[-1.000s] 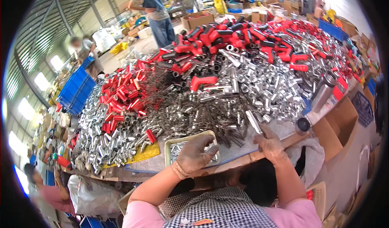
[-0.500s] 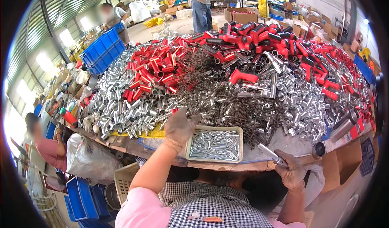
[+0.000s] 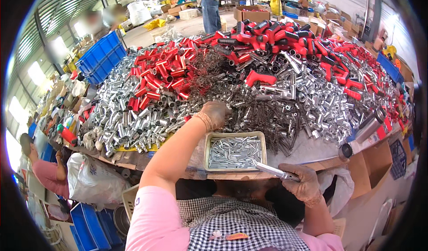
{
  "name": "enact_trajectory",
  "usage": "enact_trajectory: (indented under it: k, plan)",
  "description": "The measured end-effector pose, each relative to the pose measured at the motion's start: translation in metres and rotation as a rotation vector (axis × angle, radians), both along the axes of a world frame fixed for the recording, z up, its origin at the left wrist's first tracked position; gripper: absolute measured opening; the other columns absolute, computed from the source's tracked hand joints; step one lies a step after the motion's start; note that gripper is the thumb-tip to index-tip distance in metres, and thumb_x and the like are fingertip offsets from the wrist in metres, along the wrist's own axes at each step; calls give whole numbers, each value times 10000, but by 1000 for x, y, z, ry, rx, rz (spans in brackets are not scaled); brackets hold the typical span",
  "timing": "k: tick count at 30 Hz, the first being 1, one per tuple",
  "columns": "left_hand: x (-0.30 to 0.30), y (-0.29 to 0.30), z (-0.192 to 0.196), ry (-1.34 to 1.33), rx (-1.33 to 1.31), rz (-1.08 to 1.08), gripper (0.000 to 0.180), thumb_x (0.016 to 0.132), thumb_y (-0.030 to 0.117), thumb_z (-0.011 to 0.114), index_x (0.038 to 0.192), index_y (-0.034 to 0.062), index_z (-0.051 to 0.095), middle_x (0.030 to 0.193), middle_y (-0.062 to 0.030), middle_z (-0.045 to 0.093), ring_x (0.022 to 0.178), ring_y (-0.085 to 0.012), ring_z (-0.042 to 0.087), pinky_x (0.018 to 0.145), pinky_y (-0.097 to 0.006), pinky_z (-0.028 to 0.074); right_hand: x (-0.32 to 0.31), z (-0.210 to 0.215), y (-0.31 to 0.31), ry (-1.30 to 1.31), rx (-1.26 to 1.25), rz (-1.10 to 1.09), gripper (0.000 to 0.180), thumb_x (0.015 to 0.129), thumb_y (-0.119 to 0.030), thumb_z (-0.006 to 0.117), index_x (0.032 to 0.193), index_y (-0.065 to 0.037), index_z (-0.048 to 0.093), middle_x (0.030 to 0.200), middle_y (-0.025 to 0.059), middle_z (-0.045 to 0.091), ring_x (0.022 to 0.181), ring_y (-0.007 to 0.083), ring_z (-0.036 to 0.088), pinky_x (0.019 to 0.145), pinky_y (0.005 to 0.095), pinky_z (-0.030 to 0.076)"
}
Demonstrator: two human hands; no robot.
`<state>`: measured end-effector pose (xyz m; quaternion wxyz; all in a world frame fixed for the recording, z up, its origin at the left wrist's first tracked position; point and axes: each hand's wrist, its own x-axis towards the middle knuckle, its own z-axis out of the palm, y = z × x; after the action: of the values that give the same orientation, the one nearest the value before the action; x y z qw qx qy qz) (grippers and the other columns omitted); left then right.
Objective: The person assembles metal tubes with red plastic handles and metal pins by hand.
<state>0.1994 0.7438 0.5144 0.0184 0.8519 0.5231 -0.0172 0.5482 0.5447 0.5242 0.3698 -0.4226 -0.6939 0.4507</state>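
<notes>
My right hand [image 3: 303, 182], in a soiled glove, is closed around one end of a silver metal tube [image 3: 274, 170], which points left over the table's front edge. My left hand [image 3: 216, 115], gloved too, reaches into the heap beside the dark coil springs [image 3: 276, 126]. Its fingers are curled down and partly hidden, so what they hold cannot be made out. Between me and the heap stands a pale shallow tray [image 3: 207, 155] with many thin silver pins [image 3: 235, 153]. The tube's free end is close to the tray's right front corner.
Shiny metal sleeves [image 3: 133, 126] and red tubes [image 3: 167, 70] are heaped at left. Red-and-black pistol-shaped handles [image 3: 267, 34] pile up at the back, with silver fittings [image 3: 327, 101] at right. A blue crate [image 3: 101, 57] stands far left. Another person [image 3: 49, 173] sits left of the table.
My left hand has moved away from me and right, from beside the tray to the springs. My right hand has brought the metal tube left, toward the tray.
</notes>
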Motion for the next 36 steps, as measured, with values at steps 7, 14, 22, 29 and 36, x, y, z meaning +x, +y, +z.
enact_trajectory:
  k: [7, 14, 22, 29, 36]
  plan:
    - [-13, -4, -19, -435, 171, -37, 200, 749, 112, 672, 942, 75, 633, 973, -101, 644, 1030, -275, 575, 899, -369, 456, -3, 13, -7, -139, 40, -122, 397, 759, -83, 730, 1135, 14, 652, 857, 56, 668, 746, 110, 617, 685, 242, 495]
    - [-35, 1, -17, -1891, 322, 101, 169, 963, 87, 560, 1130, 62, 557, 1048, -14, 619, 964, -118, 576, 870, -246, 471, -15, 5, 14, -306, 336, -163, 391, 731, -131, 757, 1093, -12, 668, 897, 173, 685, 772, 267, 673, 711, 336, 521]
    - [-97, 10, -28, -1997, 401, 86, 228, 913, 103, 652, 1124, 91, 568, 975, -17, 628, 898, -107, 599, 784, -245, 500, -35, 3, 14, -208, 297, -74, 358, 749, -118, 748, 1080, -5, 673, 796, 137, 658, 651, 188, 631, 610, 294, 489]
    - [-8, -106, 34, -876, -12, -110, 374, 744, 51, 797, 1088, 25, 651, 939, -47, 600, 872, -151, 578, 733, -283, 482, -22, -13, 16, -179, 388, -159, 334, 763, -123, 765, 1065, -12, 677, 828, 117, 681, 696, 161, 654, 631, 277, 505]
    - [45, -155, 50, -649, -26, -389, 369, 776, 242, 768, 1061, 45, 642, 915, -154, 622, 821, -330, 602, 719, -419, 482, -22, 1, 8, -335, 451, -62, 282, 719, -146, 737, 990, -70, 713, 834, 143, 689, 718, 272, 670, 609, 335, 521]
